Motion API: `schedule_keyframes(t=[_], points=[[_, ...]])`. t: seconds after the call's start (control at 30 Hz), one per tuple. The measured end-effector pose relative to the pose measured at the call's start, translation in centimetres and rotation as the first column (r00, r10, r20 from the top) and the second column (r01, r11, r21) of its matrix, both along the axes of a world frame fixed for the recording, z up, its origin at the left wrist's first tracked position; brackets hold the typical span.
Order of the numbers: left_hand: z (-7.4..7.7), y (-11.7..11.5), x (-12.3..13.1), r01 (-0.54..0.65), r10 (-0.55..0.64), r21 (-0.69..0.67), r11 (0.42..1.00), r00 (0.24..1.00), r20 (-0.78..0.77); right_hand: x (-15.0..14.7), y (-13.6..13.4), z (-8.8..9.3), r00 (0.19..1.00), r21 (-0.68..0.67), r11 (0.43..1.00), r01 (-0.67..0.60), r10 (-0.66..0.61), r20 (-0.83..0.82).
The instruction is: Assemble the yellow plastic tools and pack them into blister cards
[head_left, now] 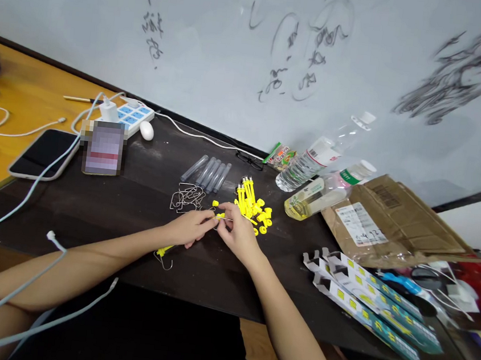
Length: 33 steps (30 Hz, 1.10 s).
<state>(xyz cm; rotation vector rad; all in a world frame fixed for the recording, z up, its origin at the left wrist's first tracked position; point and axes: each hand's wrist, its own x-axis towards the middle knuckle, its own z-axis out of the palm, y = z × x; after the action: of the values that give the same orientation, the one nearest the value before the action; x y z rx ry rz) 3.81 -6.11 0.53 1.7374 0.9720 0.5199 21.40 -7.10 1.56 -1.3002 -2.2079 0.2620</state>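
My left hand (190, 227) and my right hand (237, 231) meet over the dark table, fingertips pinched together. Between them is a small yellow plastic piece (220, 216), in the left fingers, with a thin metal wire (228, 219) reaching into the right fingers. Just beyond lies a loose yellow cap (215, 203). Bent metal wires (187, 198) are heaped behind my left hand, and several clear plastic tubes (209, 172) lie farther back. Past my right hand is a pile of yellow plastic parts (253, 204). A yellow piece with a wire hook (164, 252) rests below my left wrist.
On the left are a phone (44, 153), a power strip (135, 114) and white cables, some crossing above my left forearm. Bottles (309, 163), a brown parcel (391, 219) and flattened boxes (373, 305) lie on the right. A whiteboard (220, 46) stands behind the table.
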Motion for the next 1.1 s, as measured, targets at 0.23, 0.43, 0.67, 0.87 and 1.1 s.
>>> schedule_keyframes(t=[0.23,0.43,0.67,0.87,1.1], points=[[0.3,0.0,0.1,0.023,-0.017,-0.066,0.998,0.995,0.094,0.4,-0.1,1.1,0.996,-0.060,0.994,-0.092,0.090,-0.023],[0.5,0.5,0.0,0.056,-0.036,-0.181,0.982,0.993,0.113,1.2,0.6,0.8,0.993,-0.037,0.993,-0.111,0.109,-0.054],[0.4,0.5,-0.2,0.083,-0.083,-0.104,0.991,0.997,0.003,1.0,0.5,0.8,0.990,0.001,0.993,-0.118,0.118,0.079],[0.4,0.5,0.0,0.064,-0.062,-0.202,0.977,0.998,0.017,0.9,0.2,1.2,0.979,0.013,0.990,-0.141,0.138,0.150],[0.0,0.6,0.3,0.034,-0.016,-0.316,0.948,0.998,0.058,0.0,-0.2,1.3,0.944,0.054,0.989,-0.134,0.111,0.309]])
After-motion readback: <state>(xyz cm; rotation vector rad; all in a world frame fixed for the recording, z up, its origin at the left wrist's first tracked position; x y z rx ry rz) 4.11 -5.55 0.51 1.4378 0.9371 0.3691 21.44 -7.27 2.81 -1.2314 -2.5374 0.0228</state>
